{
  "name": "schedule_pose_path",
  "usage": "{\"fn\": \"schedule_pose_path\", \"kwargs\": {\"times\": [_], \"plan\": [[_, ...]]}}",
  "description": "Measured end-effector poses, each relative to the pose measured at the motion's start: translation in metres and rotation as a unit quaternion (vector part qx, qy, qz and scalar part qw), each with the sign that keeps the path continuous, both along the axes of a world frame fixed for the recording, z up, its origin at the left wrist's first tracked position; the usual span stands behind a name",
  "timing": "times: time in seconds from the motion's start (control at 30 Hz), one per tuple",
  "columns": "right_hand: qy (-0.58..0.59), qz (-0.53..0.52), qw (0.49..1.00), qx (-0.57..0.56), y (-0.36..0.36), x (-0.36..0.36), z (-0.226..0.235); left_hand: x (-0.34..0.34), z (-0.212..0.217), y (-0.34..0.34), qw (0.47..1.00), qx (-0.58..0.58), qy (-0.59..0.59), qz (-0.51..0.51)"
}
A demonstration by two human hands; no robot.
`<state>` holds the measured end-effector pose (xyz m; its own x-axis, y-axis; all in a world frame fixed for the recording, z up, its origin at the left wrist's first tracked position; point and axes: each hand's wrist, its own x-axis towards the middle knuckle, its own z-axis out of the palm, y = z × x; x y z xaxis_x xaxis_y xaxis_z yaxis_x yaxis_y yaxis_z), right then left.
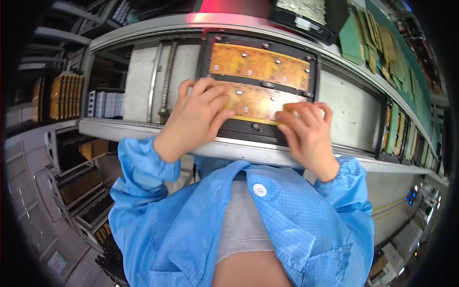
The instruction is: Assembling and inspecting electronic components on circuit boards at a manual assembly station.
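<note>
Left hand (198,117) lies flat, fingers spread, pressing on the near orange panel (260,103). Right hand (306,129) rests on the same panel's right end, fingertips (287,112) bent down onto its edge; whether they pinch it, cannot tell. Hands apart, neither closed around anything.

The near panel sits in a black tray (258,129), with a second orange panel (258,62) just behind it in the same tray. Tray rests across the two grey rails (143,126) of a conveyor in front of the person.

Blue sleeves (138,165) and an open blue coat below. More trays (397,134) stand further right on the conveyor. Green boards (354,40) lie stacked beyond, upper right. Shelves (67,95) with brown boards at left.
</note>
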<state>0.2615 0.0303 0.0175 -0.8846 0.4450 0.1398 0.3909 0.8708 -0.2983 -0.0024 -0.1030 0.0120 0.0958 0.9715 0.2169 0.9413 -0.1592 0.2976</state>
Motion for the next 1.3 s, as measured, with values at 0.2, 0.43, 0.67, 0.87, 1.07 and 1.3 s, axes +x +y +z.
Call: {"fn": "schedule_pose_path", "kwargs": {"times": [0.2, 0.43, 0.67, 0.87, 1.07, 1.3], "plan": [[-0.024, 0.022, 0.999, 0.039, 0.038, -0.026, 0.004, -0.041, 0.005, 0.034, 0.986, -0.044, 0.146, 0.07], [-0.088, 0.004, 0.994, 0.058, 0.039, -0.032, -0.002, -0.068, -0.022, 0.053, 0.987, -0.007, 0.148, -0.062], [-0.077, -0.001, 0.995, 0.066, 0.037, -0.03, -0.004, -0.007, -0.006, 0.052, 0.953, -0.072, 0.107, 0.275], [-0.023, 0.049, 0.994, 0.1, 0.059, -0.055, 0.004, 0.01, -0.008, 0.044, 0.998, 0.03, 0.058, 0.024], [0.041, 0.19, 0.967, 0.167, 0.078, -0.077, -0.032, 0.015, -0.013, 0.048, 0.999, -0.003, 0.028, 0.018], [-0.119, -0.105, 0.98, 0.12, 0.045, -0.084, -0.02, 0.017, -0.023, 0.05, 1.0, 0.017, 0.021, 0.014]]}}
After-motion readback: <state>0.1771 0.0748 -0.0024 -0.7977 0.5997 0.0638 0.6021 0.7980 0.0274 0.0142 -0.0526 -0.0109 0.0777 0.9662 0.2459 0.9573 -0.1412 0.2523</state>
